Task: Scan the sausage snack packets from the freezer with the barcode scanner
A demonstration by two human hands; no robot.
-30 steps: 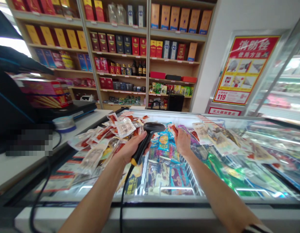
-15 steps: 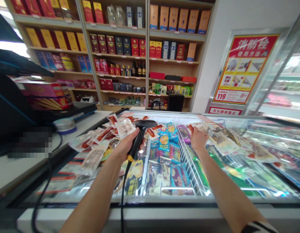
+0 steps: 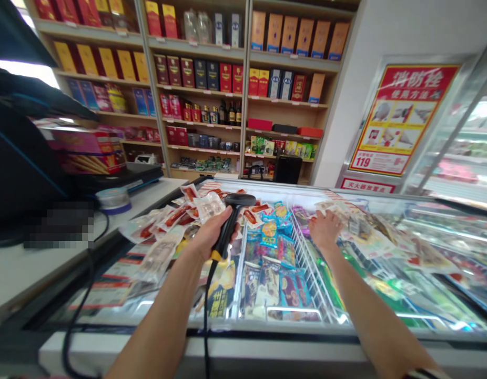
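Note:
My left hand (image 3: 217,231) is wrapped around the handle of a black barcode scanner (image 3: 234,213), whose cord (image 3: 207,321) hangs down toward me. The scanner is over the glass top of a chest freezer, beside a pile of clear packets of reddish sausages (image 3: 176,216). One pale vacuum packet (image 3: 209,206) lies just behind my left thumb. My right hand (image 3: 326,229) is at the near left end of another row of clear snack packets (image 3: 365,229), palm down with fingers somewhat apart. Its fingertips touch or hover over the packets; I cannot tell which.
Under the glass, wire baskets (image 3: 306,258) hold wrapped ice creams (image 3: 269,281). On the left counter (image 3: 149,195) are a roll of tape (image 3: 113,199) and pink snack boxes (image 3: 85,150). Shelves of boxed bottles (image 3: 204,76) stand behind, with a red wall poster (image 3: 405,118) on the right.
A reddish packet seen at my right fingertips is no longer visible there, and those fingers have loosened. My left hand still grips the scanner. The whole view has shifted slightly.

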